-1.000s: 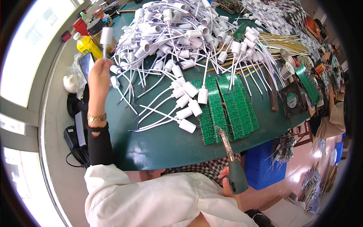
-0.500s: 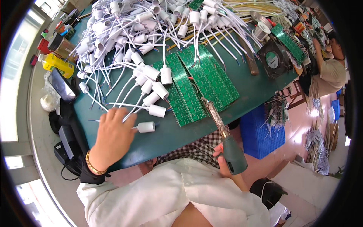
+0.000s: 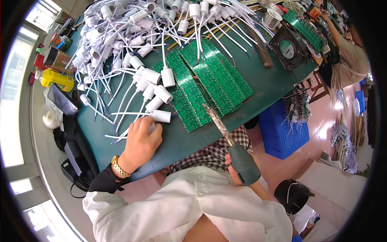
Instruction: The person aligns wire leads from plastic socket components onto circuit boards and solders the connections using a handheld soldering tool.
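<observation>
My left hand [image 3: 141,141], with a gold watch at the wrist, is closed around a white lamp holder [image 3: 152,128]. Its fingers cover most of it. In my right hand [image 3: 234,172] is a soldering iron [image 3: 244,163] with a thick dark green handle, its tip pointing up and left, over the lower edge of the green circuit boards [image 3: 223,86]. Whether the tip touches them I cannot tell. A row of white lamp holders with wires [image 3: 163,93] lies on the boards' left side, just beyond my left hand.
A large heap of wired lamp holders [image 3: 117,44] covers the back of the green table [image 3: 181,145]. At the right are a black fan [image 3: 287,48], a solder spool [image 3: 272,18] and a blue crate [image 3: 282,129]. A yellow bottle [image 3: 57,79] stands left; another person [image 3: 348,60] sits far right.
My left hand has moved right and closed around the lamp holder that lay beside it. The soldering iron has shifted slightly left and up, still in my right hand.
</observation>
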The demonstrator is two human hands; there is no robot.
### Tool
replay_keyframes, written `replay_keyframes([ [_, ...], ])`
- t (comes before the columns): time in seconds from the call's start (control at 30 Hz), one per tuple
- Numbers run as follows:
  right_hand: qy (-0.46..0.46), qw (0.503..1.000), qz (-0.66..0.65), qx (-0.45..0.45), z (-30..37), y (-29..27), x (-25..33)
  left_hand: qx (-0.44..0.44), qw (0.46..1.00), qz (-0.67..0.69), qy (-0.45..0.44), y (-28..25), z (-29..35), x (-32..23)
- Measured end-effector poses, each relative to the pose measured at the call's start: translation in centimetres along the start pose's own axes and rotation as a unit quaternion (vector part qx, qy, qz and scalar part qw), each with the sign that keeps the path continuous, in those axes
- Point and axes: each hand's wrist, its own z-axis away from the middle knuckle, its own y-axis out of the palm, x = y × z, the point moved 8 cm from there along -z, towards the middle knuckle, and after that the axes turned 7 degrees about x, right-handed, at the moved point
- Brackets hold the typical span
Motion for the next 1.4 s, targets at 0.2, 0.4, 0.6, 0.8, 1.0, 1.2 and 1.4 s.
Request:
replay_keyframes([
  [0.2,0.154,0.987,0.043,0.029,0.4,0.6,-4.7,-0.053,0.995,0.078,-0.028,0.0,-0.1,1.1],
  [0.4,0.047,0.981,0.118,0.148,0.6,1.2,-3.6,-0.091,0.99,0.107,-0.016,0.2,0.8,1.6],
  [0.6,0.12,0.987,0.039,0.096,0.1,1.8,-3.1,-0.137,0.984,0.11,0.038,-1.7,-1.6,-1.9],
  [0.8,-0.165,0.97,0.175,0.042,0.7,1.4,4.6,-0.145,0.982,0.118,-0.029,-0.7,-3.6,-1.7],
  [1.0,-0.103,0.98,0.025,0.169,0.8,2.9,7.6,-0.145,0.978,0.138,-0.057,0.3,-3.5,-1.1],
  [1.2,-0.081,0.982,0.043,0.166,1.0,2.9,5.9,-0.138,0.975,0.162,-0.066,0.7,-3.7,-0.5],
  [1.4,-0.04,0.982,-0.085,0.164,1.4,3.0,3.6,-0.137,0.971,0.184,-0.07,0.8,-3.6,-0.1],
])
